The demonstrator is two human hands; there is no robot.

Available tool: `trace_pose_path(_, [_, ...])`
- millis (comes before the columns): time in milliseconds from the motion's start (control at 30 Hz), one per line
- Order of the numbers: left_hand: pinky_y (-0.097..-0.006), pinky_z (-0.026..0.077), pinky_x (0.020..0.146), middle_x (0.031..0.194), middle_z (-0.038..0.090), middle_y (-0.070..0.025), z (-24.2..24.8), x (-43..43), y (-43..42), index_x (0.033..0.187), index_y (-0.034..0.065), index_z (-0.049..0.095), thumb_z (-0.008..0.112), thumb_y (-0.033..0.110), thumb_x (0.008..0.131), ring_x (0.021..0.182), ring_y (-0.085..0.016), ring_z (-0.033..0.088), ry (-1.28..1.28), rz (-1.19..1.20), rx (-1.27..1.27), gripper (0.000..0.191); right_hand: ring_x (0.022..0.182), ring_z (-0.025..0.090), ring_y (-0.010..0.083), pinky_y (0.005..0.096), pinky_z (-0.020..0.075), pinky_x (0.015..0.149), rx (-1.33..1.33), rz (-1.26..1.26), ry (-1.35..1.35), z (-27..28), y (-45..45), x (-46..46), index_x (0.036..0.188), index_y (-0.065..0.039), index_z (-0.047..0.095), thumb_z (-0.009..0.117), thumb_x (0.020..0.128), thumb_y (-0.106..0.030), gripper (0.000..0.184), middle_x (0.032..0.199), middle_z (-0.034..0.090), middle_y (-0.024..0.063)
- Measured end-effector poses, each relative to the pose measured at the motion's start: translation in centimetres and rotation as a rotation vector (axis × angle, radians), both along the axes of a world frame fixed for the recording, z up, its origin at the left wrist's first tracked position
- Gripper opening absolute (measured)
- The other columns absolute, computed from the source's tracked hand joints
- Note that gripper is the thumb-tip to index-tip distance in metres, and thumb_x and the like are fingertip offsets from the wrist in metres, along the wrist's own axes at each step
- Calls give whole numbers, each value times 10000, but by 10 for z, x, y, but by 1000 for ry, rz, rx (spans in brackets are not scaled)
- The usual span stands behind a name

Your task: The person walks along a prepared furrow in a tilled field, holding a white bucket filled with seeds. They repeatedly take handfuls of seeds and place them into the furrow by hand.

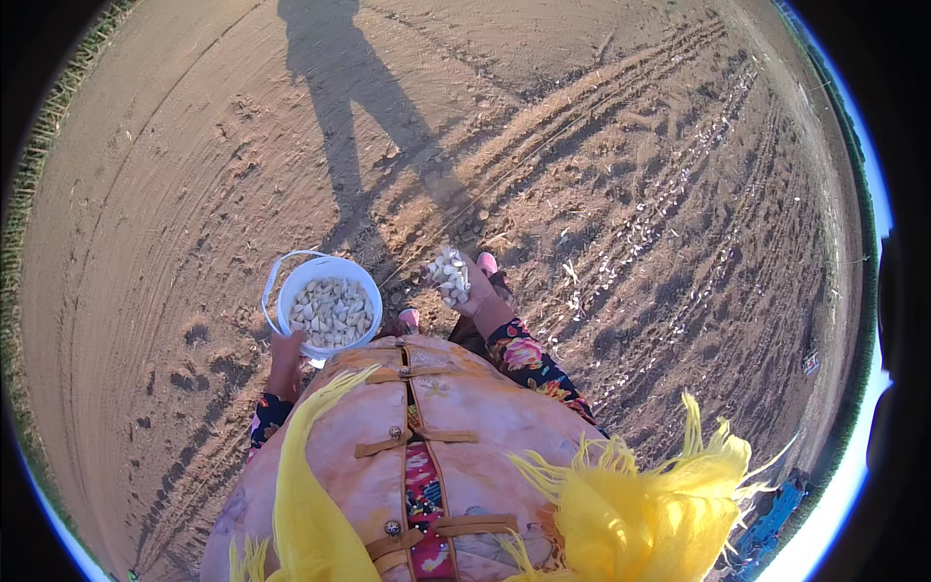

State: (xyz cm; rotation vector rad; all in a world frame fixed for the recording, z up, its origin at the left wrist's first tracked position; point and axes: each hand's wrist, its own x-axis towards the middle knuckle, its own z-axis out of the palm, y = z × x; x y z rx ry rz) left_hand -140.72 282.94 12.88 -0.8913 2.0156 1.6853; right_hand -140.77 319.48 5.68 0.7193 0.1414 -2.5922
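Note:
My left hand (289, 358) grips the near left rim of a white plastic bucket (372, 289), with the thumb over the edge. Inside the bucket lie many pale garlic cloves (332, 311), and its handle (270, 285) hangs out to the left. To the right of the bucket, my right hand (480, 292) holds a heaped handful of garlic cloves (449, 275) in its cupped palm. The fingers of that hand are mostly hidden beneath the cloves. Both hands are in front of my body, above the soil.
Tilled soil (182, 182) surrounds me. A thin string (502, 178) runs along a furrow ahead. Rows of scattered pale cloves (633, 233) lie to the right. My pink shoes (487, 262) show below. A yellow fringed scarf (640, 509) hangs before me; a blue machine (771, 524) stands far right.

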Motion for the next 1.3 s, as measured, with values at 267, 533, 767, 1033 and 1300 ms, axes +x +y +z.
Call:
trace_pose_path(267, [-296, 463, 524, 809, 566, -71, 7, 13, 59, 1033, -12, 505, 591, 81, 662, 627, -162, 546, -4, 0, -40, 392, 629, 603, 178, 255, 490, 462, 197, 72, -117, -55, 87, -77, 1007, -37, 559, 505, 901, -298, 287, 849, 629, 125])
trace_pose_path(533, [-281, 439, 489, 757, 514, -45, 21, 12, 118, 1030, 8, 491, 584, 55, 650, 587, -137, 503, -118, 23, -161, 394, 628, 610, 213, 272, 509, 452, 498, -167, -98, -46, 235, -157, 927, -48, 555, 580, 842, -196, 173, 789, 612, 112])
trace_pose_path(767, [-304, 495, 501, 798, 516, -66, 9, 16, 150, 993, 25, 485, 569, 29, 667, 603, -167, 537, -103, 137, -51, 336, 766, 624, 242, 258, 525, 460, 368, -371, -87, 19, 339, -201, 963, -97, 565, 522, 886, -231, 161, 868, 607, 91])
trace_pose_path(1033, [-334, 529, 459, 774, 537, -71, 24, 3, 182, 987, 2, 503, 582, 59, 716, 590, -191, 570, -155, 238, -35, 288, 687, 611, 168, 209, 483, 430, 302, -303, -107, 5, 325, -181, 964, -64, 534, 561, 853, -200, 177, 826, 577, 94])
trace_pose_path(1300, [-326, 527, 468, 784, 556, -81, -1, 5, 196, 977, -4, 513, 588, 72, 719, 614, -187, 589, -78, 307, 96, 278, 914, 477, 246, 338, 423, 722, 346, -325, -219, -53, 329, -183, 1122, -44, 333, 534, 865, -255, 388, 1069, 428, 158])
